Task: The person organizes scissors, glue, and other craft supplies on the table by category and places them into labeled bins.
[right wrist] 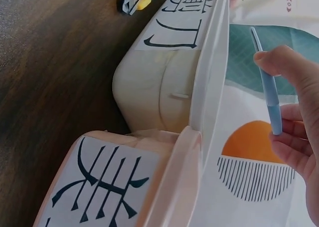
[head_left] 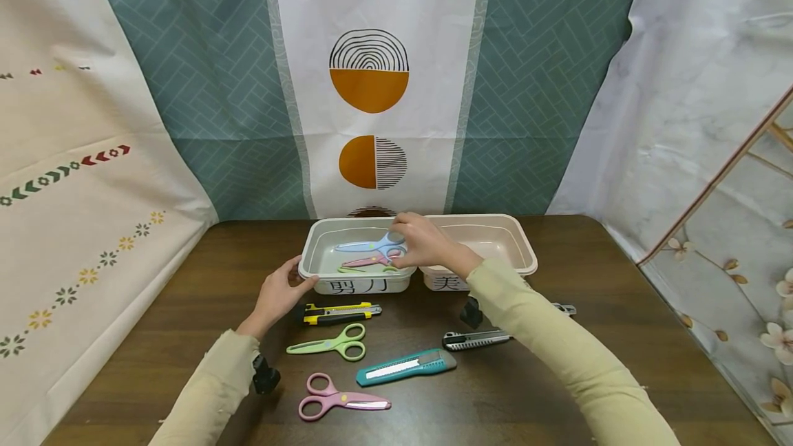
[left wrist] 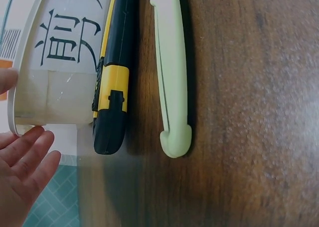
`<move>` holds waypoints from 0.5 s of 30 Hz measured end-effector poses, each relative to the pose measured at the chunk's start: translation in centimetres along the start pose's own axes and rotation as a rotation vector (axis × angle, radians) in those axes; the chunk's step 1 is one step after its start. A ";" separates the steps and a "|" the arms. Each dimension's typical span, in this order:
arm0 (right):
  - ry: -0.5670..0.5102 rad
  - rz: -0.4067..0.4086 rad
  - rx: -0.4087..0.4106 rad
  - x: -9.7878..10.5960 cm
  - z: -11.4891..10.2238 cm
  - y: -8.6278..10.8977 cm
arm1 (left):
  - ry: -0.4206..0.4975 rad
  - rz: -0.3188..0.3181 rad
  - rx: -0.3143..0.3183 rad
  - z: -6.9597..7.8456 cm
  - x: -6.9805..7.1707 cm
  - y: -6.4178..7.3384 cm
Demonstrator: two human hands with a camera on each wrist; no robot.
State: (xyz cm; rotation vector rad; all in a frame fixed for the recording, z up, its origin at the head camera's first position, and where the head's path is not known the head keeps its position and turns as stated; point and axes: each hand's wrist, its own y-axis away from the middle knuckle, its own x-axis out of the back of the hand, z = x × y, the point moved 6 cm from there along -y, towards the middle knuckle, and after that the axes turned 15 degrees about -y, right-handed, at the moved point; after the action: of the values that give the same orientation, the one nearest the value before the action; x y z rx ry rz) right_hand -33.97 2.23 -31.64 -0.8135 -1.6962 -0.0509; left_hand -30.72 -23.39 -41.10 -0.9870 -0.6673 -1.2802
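Observation:
In the head view my right hand [head_left: 424, 239] pinches light blue scissors [head_left: 362, 246] by the handles over the whitish plastic bin [head_left: 310, 274]. The right wrist view has these scissors [right wrist: 269, 87] edge-on between thumb and fingers. Pink scissors [head_left: 365, 261] and a green pair [head_left: 353, 269] show inside that bin, below the blue ones. My left hand [head_left: 279, 296] holds the bin's near left corner, thumb over the rim and fingers at the side. Closest to it on the table lie a yellow-and-black utility knife [head_left: 341, 313] and green scissors [head_left: 331, 345].
A pinkish bin [head_left: 526, 263] stands right beside the whitish one; both carry paper labels. On the brown table [head_left: 186, 308] lie a teal utility knife [head_left: 405, 367], pink scissors [head_left: 341, 399] and a black-and-grey knife [head_left: 473, 341]. Another knife's tip [head_left: 566, 309] shows past my right sleeve.

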 end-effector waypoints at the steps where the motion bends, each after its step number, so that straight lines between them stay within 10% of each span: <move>1: -0.003 0.002 0.000 0.0 0.0 0.0 | 0.000 0.001 -0.001 0.0 0.0 0.0; 15: 0.001 0.000 -0.041 -0.9 1.2 -0.3 | 0.003 0.015 -0.007 0.1 0.1 0.1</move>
State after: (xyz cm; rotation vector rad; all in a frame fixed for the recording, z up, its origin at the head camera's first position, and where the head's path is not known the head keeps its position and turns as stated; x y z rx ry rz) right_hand -35.09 2.14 -32.72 -0.8442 -1.6989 -0.0860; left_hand -30.57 -23.35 -41.06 -0.9937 -0.6518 -1.2715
